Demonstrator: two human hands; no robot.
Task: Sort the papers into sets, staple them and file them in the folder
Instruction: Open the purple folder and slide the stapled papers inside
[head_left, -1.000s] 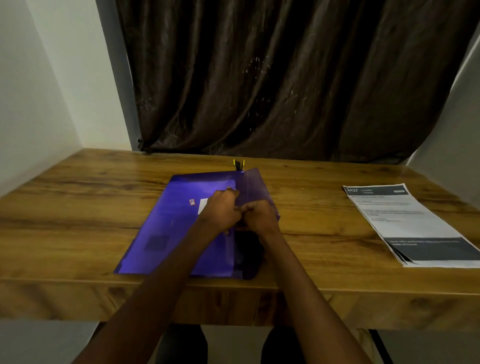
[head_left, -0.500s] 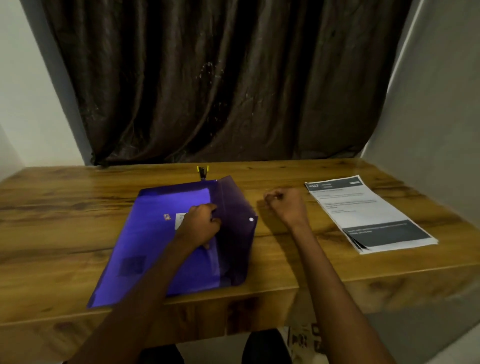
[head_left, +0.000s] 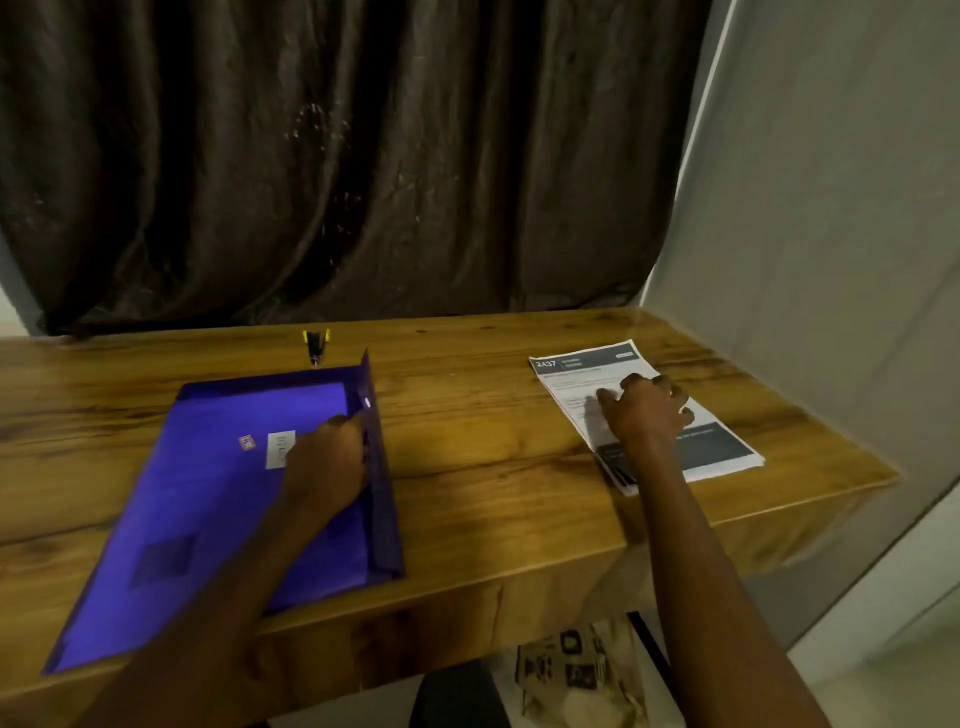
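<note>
A purple plastic folder (head_left: 208, 499) lies on the left of the wooden table (head_left: 483, 447), its flap (head_left: 379, 467) standing up along the right edge. My left hand (head_left: 327, 462) rests on the folder by the flap and its fingers hold the flap up. A stack of printed papers (head_left: 717, 447) with dark header bands lies at the right. On that stack my right hand (head_left: 647, 413) rests, fingers spread over the top sheet. A small black and yellow stapler (head_left: 316, 344) sits behind the folder.
A dark curtain (head_left: 337, 156) hangs behind the table. A grey wall (head_left: 831, 208) closes the right side. Below the table's front edge lies a printed paper bag (head_left: 571, 670) on the floor. Bare wood shows between folder and papers.
My right hand left the folder's flap and moved right onto the paper stack, fingers now spread. The flap now stands more upright under my left hand. The camera turned right.
</note>
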